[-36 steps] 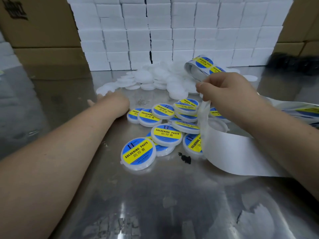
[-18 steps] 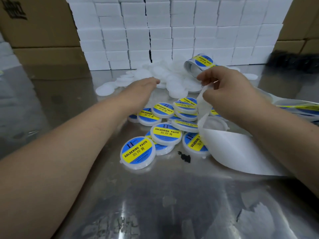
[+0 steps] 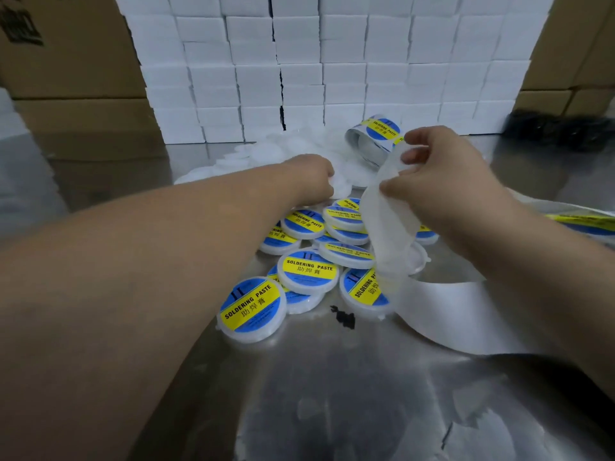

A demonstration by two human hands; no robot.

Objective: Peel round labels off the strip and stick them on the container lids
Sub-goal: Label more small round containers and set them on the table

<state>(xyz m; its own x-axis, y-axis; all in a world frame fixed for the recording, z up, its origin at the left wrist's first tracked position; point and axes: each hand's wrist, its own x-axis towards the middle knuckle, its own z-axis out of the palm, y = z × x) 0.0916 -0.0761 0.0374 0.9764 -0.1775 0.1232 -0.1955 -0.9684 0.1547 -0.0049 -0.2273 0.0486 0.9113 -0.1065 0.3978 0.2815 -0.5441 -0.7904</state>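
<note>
The right hand [image 3: 442, 181] pinches the bare white backing strip [image 3: 389, 224] between thumb and curled fingers, holding it up over the bench [image 3: 332, 394]; the strip drops from the grip and curls away to the right across the metal. The left hand [image 3: 311, 178] reaches forward, palm down, onto the pile of plain white lids [image 3: 299, 148]. Its fingertips are hidden behind the knuckles, so whether it has closed on a lid cannot be told.

Between the two forearms lies a cluster of labelled lids [image 3: 307, 269], overlapping one another, each with a round blue and yellow label reading SOLDERING PASTE. The nearest one [image 3: 252, 309] lies just beside the left forearm. A roll of unpeeled labels [image 3: 374, 138] sits beyond the right hand, near the plain lids. A small black scrap [image 3: 342, 317] lies on the bench in front of the cluster.

The bench is shiny steel, scuffed and blurred with reflections. Behind it rises a wall of stacked white boxes [image 3: 332, 61], flanked by brown cartons [image 3: 66, 61] on both sides. A dark blurred object [image 3: 559, 128] at the far right cannot be made out. More labelled strip [image 3: 585, 222] is cut off by the right edge.
</note>
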